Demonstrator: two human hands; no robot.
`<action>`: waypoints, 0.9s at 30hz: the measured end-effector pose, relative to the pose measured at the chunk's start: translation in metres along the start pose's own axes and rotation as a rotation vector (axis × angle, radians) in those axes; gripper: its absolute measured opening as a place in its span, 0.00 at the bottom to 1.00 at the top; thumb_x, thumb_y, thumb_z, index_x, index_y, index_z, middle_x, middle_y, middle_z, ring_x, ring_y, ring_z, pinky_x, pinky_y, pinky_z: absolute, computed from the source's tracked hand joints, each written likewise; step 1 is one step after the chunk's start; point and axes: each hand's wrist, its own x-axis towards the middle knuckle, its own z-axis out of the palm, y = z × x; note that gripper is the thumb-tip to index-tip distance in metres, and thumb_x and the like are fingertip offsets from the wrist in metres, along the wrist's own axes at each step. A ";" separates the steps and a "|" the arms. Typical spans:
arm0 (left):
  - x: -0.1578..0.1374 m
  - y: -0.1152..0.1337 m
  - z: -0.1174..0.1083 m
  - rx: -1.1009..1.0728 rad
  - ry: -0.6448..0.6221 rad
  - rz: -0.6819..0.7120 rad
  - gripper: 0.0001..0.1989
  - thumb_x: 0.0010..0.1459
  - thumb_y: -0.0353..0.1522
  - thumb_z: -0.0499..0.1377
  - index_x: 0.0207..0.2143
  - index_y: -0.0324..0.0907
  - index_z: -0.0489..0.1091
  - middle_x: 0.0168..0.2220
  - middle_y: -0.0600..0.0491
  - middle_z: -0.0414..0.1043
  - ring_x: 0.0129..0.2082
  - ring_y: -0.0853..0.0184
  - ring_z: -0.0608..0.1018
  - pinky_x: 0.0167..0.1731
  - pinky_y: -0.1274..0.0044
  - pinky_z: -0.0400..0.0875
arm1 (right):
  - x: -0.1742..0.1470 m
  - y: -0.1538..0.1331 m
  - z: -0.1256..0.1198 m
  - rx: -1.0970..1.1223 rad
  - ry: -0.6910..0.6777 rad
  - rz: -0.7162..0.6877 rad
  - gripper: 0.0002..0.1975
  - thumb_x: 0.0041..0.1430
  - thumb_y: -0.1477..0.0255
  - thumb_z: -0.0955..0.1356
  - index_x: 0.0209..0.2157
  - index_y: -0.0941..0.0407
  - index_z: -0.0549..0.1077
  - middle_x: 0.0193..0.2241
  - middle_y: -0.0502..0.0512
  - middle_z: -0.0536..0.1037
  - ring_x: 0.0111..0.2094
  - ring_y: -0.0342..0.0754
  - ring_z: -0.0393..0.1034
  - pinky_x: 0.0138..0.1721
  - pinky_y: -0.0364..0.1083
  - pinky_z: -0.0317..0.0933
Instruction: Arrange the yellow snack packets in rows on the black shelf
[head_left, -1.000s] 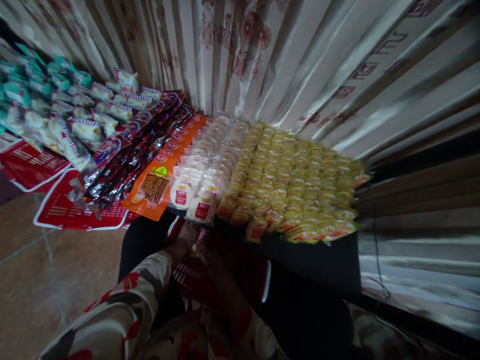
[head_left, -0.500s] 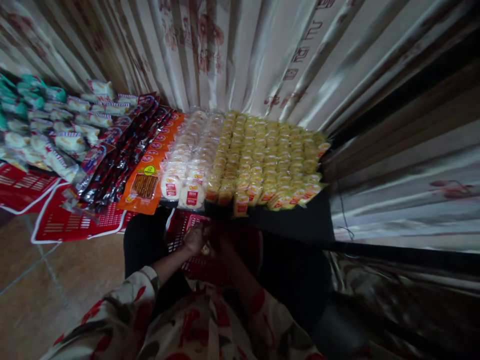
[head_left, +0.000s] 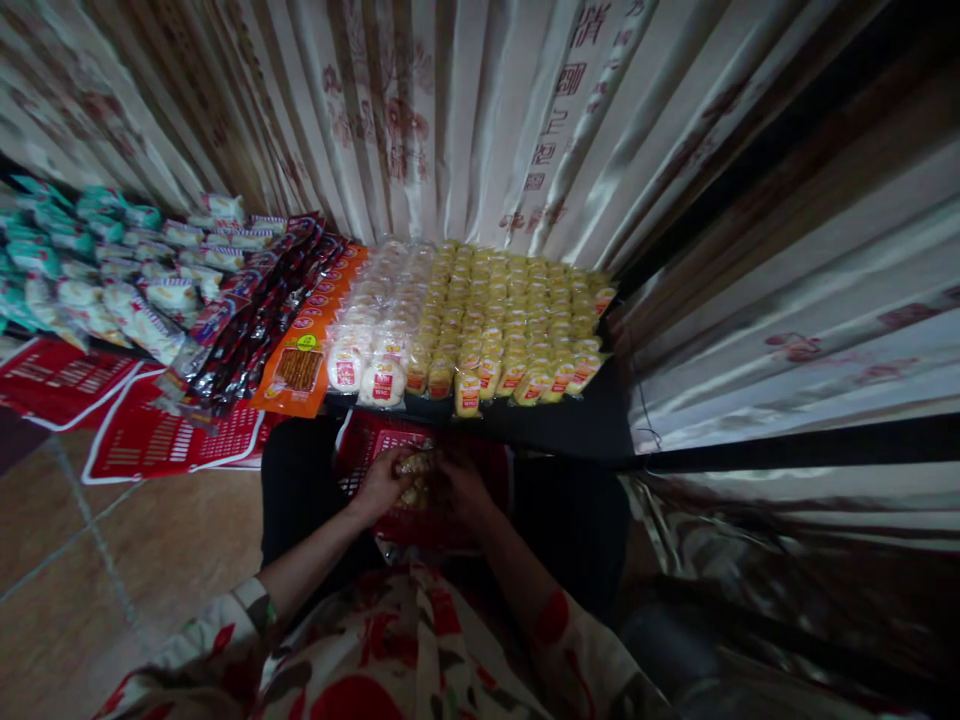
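Over my lap lies a dark red bag [head_left: 480, 530] with a pale edge and a white grid print. Above it, a small packet of pale yellow, bumpy pieces [head_left: 415, 480] sits between my hands; the exact kind of snack is too dim to tell. My left hand [head_left: 382, 483] is closed on the packet's left side. At its right side my right hand [head_left: 463, 485] grips the edge, its fingers partly in shadow. Just beyond stand rows of white round rice crackers [head_left: 375, 330] in clear wrappers and rows of yellow-wrapped snacks [head_left: 510, 320].
Left of the crackers lie an orange pretzel-stick packet [head_left: 300, 365], dark red-and-black packets [head_left: 247, 330], white wrapped snacks [head_left: 150, 290] and green ones [head_left: 45, 235]. Red bags [head_left: 180, 430] hang over the black bench edge [head_left: 577, 430]. Pleated curtains [head_left: 465, 120] rise behind.
My hands have moved apart, and more of the packet shows between them. My right hand has come out of the shadow. The view has shifted slightly.
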 end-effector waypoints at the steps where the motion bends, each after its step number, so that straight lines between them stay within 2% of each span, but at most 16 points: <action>1: -0.004 0.004 -0.002 -0.049 -0.019 -0.008 0.22 0.45 0.24 0.57 0.46 0.37 0.69 0.34 0.53 0.72 0.32 0.69 0.73 0.33 0.79 0.68 | -0.004 -0.004 0.001 0.006 0.007 -0.008 0.19 0.33 0.68 0.75 0.33 0.54 0.74 0.31 0.50 0.78 0.28 0.44 0.71 0.28 0.41 0.63; 5: -0.016 0.017 -0.007 -0.206 -0.057 -0.031 0.24 0.45 0.26 0.56 0.48 0.37 0.67 0.31 0.55 0.71 0.28 0.71 0.72 0.30 0.81 0.67 | -0.022 -0.017 0.000 0.019 -0.025 -0.019 0.26 0.32 0.68 0.76 0.39 0.54 0.74 0.34 0.51 0.78 0.33 0.45 0.72 0.33 0.42 0.65; 8: -0.022 0.024 -0.009 -0.236 -0.048 0.010 0.24 0.46 0.28 0.57 0.49 0.38 0.67 0.31 0.55 0.70 0.28 0.72 0.72 0.30 0.81 0.67 | -0.036 -0.024 -0.002 -0.014 -0.053 -0.051 0.28 0.33 0.67 0.76 0.42 0.53 0.73 0.36 0.51 0.78 0.34 0.46 0.72 0.33 0.43 0.65; 10: -0.025 0.031 -0.010 -0.190 -0.041 0.087 0.22 0.48 0.30 0.57 0.48 0.38 0.68 0.35 0.52 0.70 0.29 0.72 0.72 0.32 0.80 0.69 | -0.044 -0.028 -0.004 -0.059 -0.036 -0.074 0.25 0.36 0.66 0.75 0.41 0.53 0.74 0.37 0.52 0.79 0.36 0.48 0.73 0.34 0.44 0.65; 13: -0.029 0.044 -0.014 -0.047 -0.069 0.211 0.18 0.51 0.32 0.57 0.45 0.40 0.71 0.46 0.48 0.69 0.36 0.69 0.73 0.39 0.77 0.71 | -0.053 -0.035 -0.010 -0.173 -0.014 -0.130 0.15 0.43 0.65 0.71 0.36 0.52 0.76 0.36 0.54 0.79 0.38 0.52 0.73 0.35 0.48 0.67; 15: -0.031 0.054 -0.016 0.045 -0.128 0.262 0.19 0.51 0.31 0.57 0.48 0.42 0.70 0.53 0.47 0.66 0.42 0.66 0.73 0.42 0.76 0.71 | -0.057 -0.041 -0.016 -0.261 -0.015 -0.195 0.10 0.44 0.67 0.70 0.32 0.52 0.77 0.37 0.55 0.79 0.39 0.53 0.72 0.36 0.50 0.67; 17: -0.031 0.061 -0.016 0.109 -0.172 0.314 0.24 0.50 0.29 0.57 0.52 0.43 0.67 0.54 0.48 0.65 0.46 0.65 0.73 0.44 0.75 0.70 | -0.060 -0.048 -0.021 -0.321 -0.010 -0.244 0.08 0.44 0.68 0.70 0.30 0.52 0.78 0.37 0.56 0.79 0.39 0.53 0.72 0.36 0.49 0.68; 21: -0.028 0.070 -0.012 0.174 -0.163 0.379 0.19 0.54 0.29 0.55 0.49 0.43 0.69 0.47 0.50 0.71 0.43 0.66 0.73 0.43 0.76 0.69 | -0.065 -0.056 -0.027 -0.324 0.020 -0.234 0.11 0.48 0.63 0.68 0.33 0.52 0.77 0.34 0.54 0.79 0.30 0.48 0.73 0.27 0.45 0.65; 24: -0.023 0.075 -0.006 0.203 -0.129 0.334 0.15 0.55 0.35 0.56 0.44 0.41 0.71 0.38 0.51 0.74 0.34 0.68 0.73 0.36 0.78 0.68 | -0.068 -0.060 -0.028 -0.268 0.047 -0.172 0.15 0.53 0.58 0.65 0.34 0.53 0.75 0.32 0.55 0.79 0.24 0.46 0.71 0.21 0.42 0.60; 27: -0.019 0.082 0.002 0.109 -0.143 0.256 0.15 0.55 0.39 0.56 0.41 0.40 0.70 0.30 0.54 0.72 0.28 0.70 0.71 0.29 0.80 0.65 | -0.071 -0.065 -0.029 -0.215 0.074 -0.181 0.17 0.52 0.56 0.67 0.33 0.55 0.75 0.31 0.55 0.79 0.25 0.47 0.73 0.23 0.42 0.60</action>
